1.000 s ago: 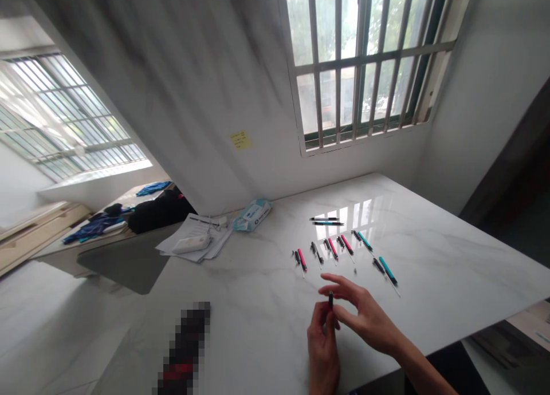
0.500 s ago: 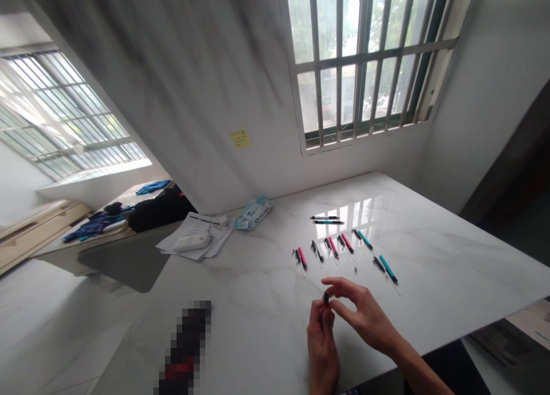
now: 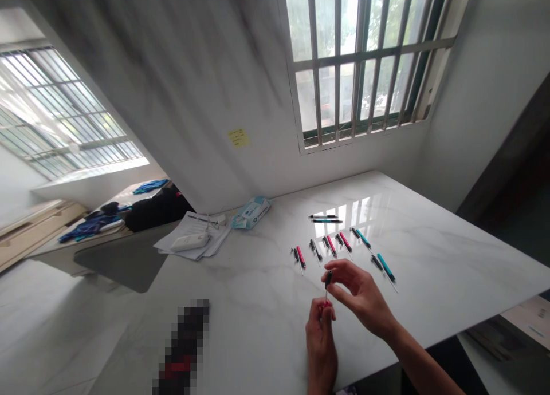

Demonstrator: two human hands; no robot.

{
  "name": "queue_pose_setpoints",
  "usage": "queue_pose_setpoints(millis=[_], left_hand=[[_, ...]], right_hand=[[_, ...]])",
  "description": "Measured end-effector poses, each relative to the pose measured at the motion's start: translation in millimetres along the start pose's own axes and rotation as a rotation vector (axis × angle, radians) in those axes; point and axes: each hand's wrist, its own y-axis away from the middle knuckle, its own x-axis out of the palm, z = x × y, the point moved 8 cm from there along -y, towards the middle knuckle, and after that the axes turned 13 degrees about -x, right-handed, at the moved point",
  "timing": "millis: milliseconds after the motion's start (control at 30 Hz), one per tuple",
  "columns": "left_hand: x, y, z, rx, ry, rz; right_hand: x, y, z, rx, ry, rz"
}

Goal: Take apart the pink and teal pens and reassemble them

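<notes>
My left hand (image 3: 321, 346) is closed around a red pen barrel (image 3: 327, 304), most of it hidden in the fingers. Just above, the fingers of my right hand (image 3: 361, 295) pinch the black top part of the pen (image 3: 329, 278). Between the two parts a thin pale refill (image 3: 326, 295) shows. Beyond my hands lie several pens in pieces on the marble-patterned table: a red barrel (image 3: 301, 257) beside a black part and refill, more red ones, a black set (image 3: 315, 249), and teal barrels (image 3: 385, 267). Two whole pens (image 3: 325, 218) lie side by side farther back.
A blue wipes packet (image 3: 252, 213) rests near the wall, with papers (image 3: 206, 249) and a white device (image 3: 189, 242) left of it. A pixelated dark object (image 3: 184, 343) is at the lower left. A barred window (image 3: 361, 63) stands behind the table (image 3: 258, 315).
My right hand has moved up with the black pen part, away from the red barrel in my left hand. The refill between them now shows.
</notes>
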Motion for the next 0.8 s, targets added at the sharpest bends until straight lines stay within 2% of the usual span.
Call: queue_pose_setpoints(millis=[100,267,400,500,567,667,733,800], left_hand=[[0.9,-1,-2,0.000,-0.013,0.010],[0.7,-2,0,-0.018,-0.016,0.001],[0.7,-2,8,-0.047,0.028,0.000],[1.0,-3,15,-0.094,0.060,0.000],[1.4,-3,16,-0.113,0.065,0.001],[2.1,-2,15,-0.123,0.063,0.006],[2.3,-2,14,-0.129,0.060,0.008],[2.5,-3,12,-0.132,0.052,0.008]], right_hand=[[-3,-14,17,-0.039,0.009,0.008],[3,-24,27,0.006,0.137,0.164],[-4,-21,18,0.007,0.107,0.096],[-24,-17,5,0.011,0.090,-0.020],[-46,-13,-6,0.024,0.166,-0.083],[-87,-6,-21,0.046,0.472,-0.144],[-109,-2,-31,0.066,0.701,-0.134],[-121,0,-43,0.089,0.858,-0.085]])
